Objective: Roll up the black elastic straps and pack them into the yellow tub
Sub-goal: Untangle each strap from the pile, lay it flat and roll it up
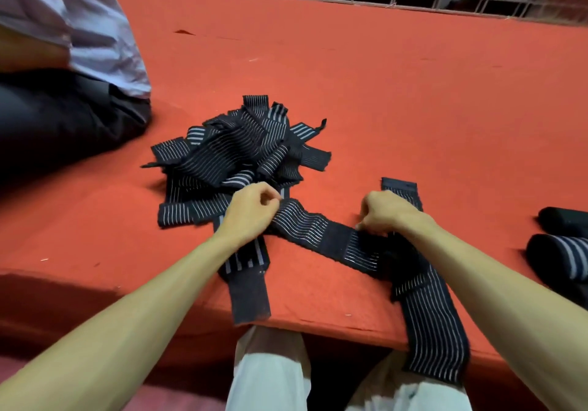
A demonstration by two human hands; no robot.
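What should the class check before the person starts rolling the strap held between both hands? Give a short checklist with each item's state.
1. Left hand grips one end of the held strap: ok.
2. Right hand grips the other end: ok.
3. Held strap lies flat, untwisted: not ok, bunched near the right hand.
4. Held strap free of the strap pile: cannot tell.
5. Finished rolls set aside, clear of the work: ok.
6. Yellow tub within reach: cannot tell, not in view.
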